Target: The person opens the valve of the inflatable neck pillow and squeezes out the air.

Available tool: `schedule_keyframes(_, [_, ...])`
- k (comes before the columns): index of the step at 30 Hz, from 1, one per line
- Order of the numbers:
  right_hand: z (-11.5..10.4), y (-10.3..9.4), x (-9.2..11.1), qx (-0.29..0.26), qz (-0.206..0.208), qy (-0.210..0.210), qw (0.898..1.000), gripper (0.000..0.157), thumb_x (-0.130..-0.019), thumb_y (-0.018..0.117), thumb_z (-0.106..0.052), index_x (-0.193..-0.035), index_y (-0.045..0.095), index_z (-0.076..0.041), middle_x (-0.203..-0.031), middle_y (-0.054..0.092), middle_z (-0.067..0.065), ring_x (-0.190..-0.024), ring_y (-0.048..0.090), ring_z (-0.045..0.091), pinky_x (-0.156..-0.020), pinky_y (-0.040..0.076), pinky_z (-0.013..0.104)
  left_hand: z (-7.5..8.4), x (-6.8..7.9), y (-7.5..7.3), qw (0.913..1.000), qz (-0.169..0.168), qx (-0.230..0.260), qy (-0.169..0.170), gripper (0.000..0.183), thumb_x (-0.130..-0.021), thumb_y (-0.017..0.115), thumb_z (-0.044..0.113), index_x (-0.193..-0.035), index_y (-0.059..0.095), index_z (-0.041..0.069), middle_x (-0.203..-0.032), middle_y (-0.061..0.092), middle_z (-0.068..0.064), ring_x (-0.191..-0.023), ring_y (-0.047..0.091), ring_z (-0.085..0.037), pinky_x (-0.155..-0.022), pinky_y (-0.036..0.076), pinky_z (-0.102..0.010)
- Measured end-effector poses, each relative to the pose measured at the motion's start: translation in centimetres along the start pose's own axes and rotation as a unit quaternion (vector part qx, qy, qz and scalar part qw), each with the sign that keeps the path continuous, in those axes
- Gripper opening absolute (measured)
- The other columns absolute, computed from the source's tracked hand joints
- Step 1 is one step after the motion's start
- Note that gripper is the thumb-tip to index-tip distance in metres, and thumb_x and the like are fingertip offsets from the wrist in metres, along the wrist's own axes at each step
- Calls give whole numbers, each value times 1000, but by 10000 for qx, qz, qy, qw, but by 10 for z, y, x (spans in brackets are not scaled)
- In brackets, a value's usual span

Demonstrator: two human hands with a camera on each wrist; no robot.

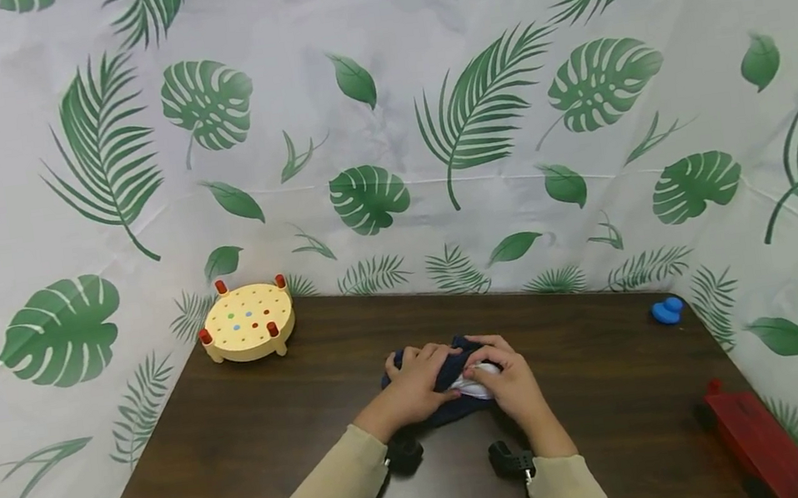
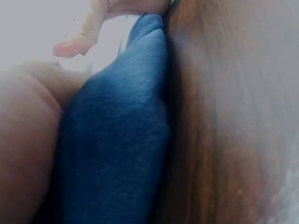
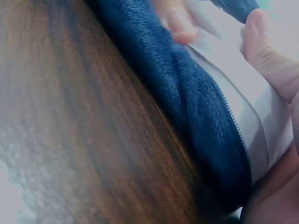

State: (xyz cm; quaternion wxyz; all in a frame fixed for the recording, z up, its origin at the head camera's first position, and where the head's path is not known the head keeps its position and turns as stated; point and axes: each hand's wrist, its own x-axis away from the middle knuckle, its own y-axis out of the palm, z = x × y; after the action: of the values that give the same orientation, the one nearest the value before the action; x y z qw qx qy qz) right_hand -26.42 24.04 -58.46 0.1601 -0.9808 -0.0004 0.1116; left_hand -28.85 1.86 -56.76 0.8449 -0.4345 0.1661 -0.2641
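On the dark table lies a navy plush zippered case [image 1: 453, 370] with a white inner part [image 1: 474, 387] showing through its opening. My left hand [image 1: 411, 389] grips the case from the left, its fingers over the far side and the thumb at the white part. From the right, my right hand [image 1: 513, 377] holds the white part between thumb and curled fingers. The right wrist view shows a zipper [image 3: 230, 112] along the edge of the opening. In the left wrist view, the blue plush [image 2: 117, 126] bulges close to the tabletop; the left fingers' far ends are hidden there.
A round yellow toy stool with red pegs [image 1: 251, 319] stands at the back left corner. A blue knobbed piece [image 1: 668, 311] is near the back right corner. A red toy wagon [image 1: 761, 441] is at the right edge. Leaf-printed cloth [image 1: 424, 212] hangs behind the table [image 1: 242, 438].
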Motion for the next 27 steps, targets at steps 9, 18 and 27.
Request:
schedule_keyframes(9, [-3, 1, -2, -86, 67, 94, 9999, 8, -87, 91, -10, -91, 84, -12, -111, 79, 10, -123, 74, 26, -107, 47, 15, 3, -2, -2, 9996, 97, -242, 131, 57, -94, 73, 5, -143, 55, 26, -147, 60, -2, -126, 49, -33, -113, 24, -82])
schedule_keyframes(18, [-4, 2, -1, -192, 19, 211, 9996, 9, -88, 91, -10, -91, 83, -8, -101, 76, 5, -111, 73, 17, -101, 51, 20, 1, -2, 1, 9995, 156, -220, 173, 60, -90, 73, -1, -142, 57, 25, -143, 61, -2, -123, 48, -33, -109, 27, -81])
schedule_keyframes(27, [3, -3, 2, -423, -277, 142, 9986, 9, -96, 83, -13, -99, 76, -9, -121, 71, 12, -139, 64, 33, -110, 46, 21, 2, 0, 3, 9996, 161, 195, 92, 46, -107, 67, 47, -149, 57, 30, -151, 58, -2, -134, 47, -34, -116, 19, -80])
